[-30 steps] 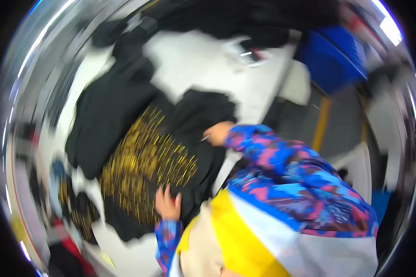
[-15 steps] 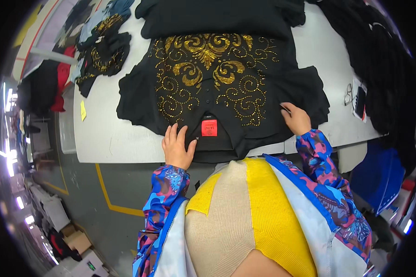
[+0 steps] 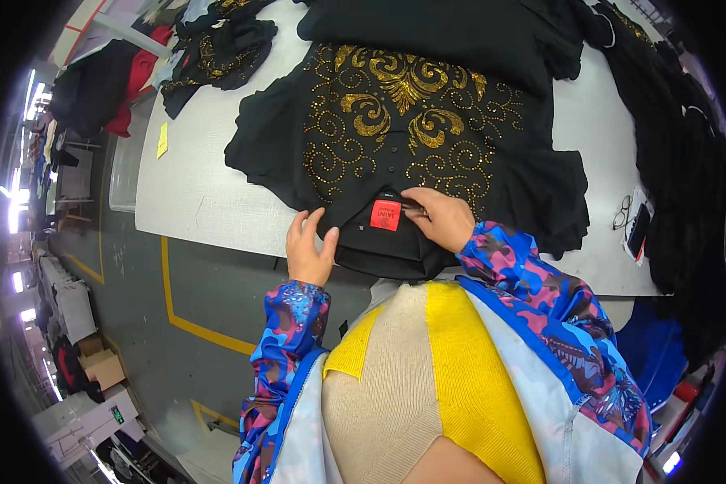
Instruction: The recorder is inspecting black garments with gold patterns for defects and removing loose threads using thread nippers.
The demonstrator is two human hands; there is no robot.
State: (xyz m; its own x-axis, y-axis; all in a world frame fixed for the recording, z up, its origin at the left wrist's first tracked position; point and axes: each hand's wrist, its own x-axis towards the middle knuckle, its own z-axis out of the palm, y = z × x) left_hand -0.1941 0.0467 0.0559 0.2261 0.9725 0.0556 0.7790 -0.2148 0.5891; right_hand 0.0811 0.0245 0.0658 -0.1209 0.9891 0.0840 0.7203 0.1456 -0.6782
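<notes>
A black polo shirt with gold studded scrollwork lies spread on the table, its collar toward me. Inside the neck opening shows a red label. My right hand is at the collar beside that label, fingers closed around a small, slim dark tool whose kind is mostly hidden. At the left side of the collar, my left hand rests with fingers apart at the fabric's edge, holding nothing that I can see.
The white table carries a yellow paper slip, gold-patterned black garments at far left, and another black garment beyond the shirt. At right lie glasses, a phone and heaped black clothes.
My right hand has moved left from the shirt's shoulder area to the collar beside the label, carrying the small tool. My left hand stays near the collar's left side. The view has shifted.
</notes>
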